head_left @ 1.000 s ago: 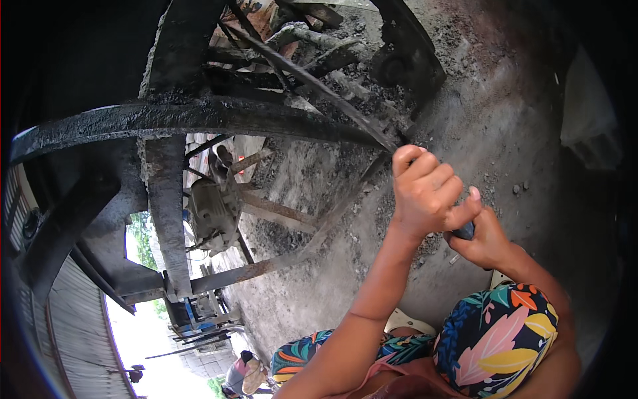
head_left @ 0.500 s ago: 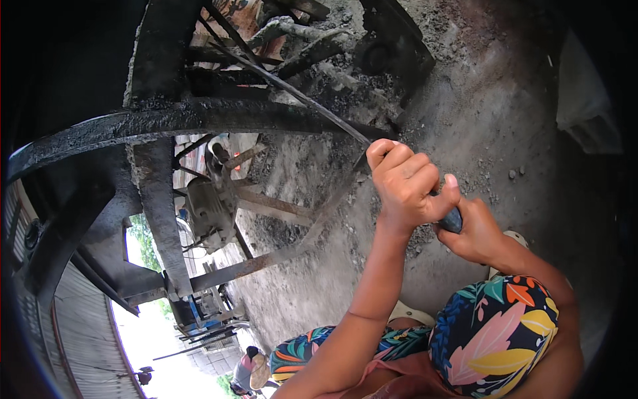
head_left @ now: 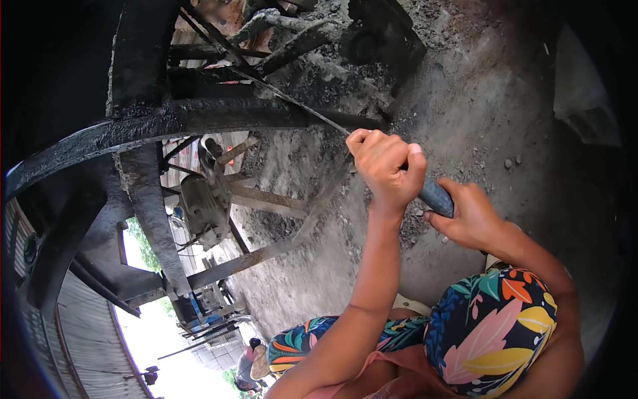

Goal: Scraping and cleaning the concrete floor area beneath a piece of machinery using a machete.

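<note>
A long thin metal rod [head_left: 302,106] runs diagonally up and left from my hands toward the dark metal framework. Its thick blue-grey handle [head_left: 436,198] shows between my two hands. My left hand [head_left: 387,166] is closed around the tool at the front of this handle, thumb raised along the upper side. Lower and to the right, my right hand [head_left: 473,216] wraps the butt end of the handle. The rod's far tip is lost among dark beams and sooty pieces, so I cannot tell what it touches.
A curved black metal beam [head_left: 219,117] crosses below the rod at the left. Beyond it hang a grey motor [head_left: 201,203] and angled steel bars [head_left: 266,199]. Charred wood [head_left: 292,30] lies at the top. Grey dusty ground [head_left: 478,126] spreads right; a person [head_left: 249,364] is at the bottom.
My left hand has shifted up and left, away from my right hand, so more handle shows between them. The rod now appears shorter ahead of my left hand. The whole view slid slightly.
</note>
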A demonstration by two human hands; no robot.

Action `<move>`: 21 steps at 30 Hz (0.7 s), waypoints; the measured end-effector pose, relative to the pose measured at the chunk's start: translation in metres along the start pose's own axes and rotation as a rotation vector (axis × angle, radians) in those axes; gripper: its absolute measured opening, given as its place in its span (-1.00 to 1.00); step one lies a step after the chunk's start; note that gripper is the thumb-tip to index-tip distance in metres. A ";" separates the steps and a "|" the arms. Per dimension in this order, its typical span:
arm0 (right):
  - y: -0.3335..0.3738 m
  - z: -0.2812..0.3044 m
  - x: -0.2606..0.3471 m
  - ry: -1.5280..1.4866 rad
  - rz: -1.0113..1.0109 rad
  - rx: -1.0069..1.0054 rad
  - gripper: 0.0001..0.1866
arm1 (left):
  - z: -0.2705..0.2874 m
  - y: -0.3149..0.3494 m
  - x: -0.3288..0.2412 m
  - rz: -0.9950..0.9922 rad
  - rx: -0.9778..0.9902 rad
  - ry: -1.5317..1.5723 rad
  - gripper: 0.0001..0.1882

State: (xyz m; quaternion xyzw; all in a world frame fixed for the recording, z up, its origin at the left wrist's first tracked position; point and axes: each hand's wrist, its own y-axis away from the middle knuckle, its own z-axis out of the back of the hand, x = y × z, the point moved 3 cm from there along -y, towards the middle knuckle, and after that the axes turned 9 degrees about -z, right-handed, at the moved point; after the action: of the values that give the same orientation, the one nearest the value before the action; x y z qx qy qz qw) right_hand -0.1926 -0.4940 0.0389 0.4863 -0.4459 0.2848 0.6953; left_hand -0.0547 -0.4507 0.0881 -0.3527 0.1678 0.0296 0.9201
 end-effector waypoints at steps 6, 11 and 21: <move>0.001 -0.010 -0.028 -0.135 0.305 -0.153 -0.71 | -0.006 -0.008 -0.034 -0.214 0.025 -0.051 -0.64; -0.004 -0.023 -0.045 -0.198 0.124 -0.124 -0.70 | -0.035 -0.003 -0.016 -0.186 0.106 0.064 -0.64; 0.000 -0.029 -0.041 -0.241 0.055 -0.051 -0.68 | -0.027 -0.005 -0.016 -0.142 0.132 0.116 -0.62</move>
State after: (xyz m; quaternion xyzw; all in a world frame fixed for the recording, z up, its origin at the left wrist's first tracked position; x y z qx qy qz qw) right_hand -0.2003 -0.4659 -0.0015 0.4866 -0.5466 0.2319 0.6409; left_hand -0.0764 -0.4717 0.0780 -0.3035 0.1968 -0.0670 0.9299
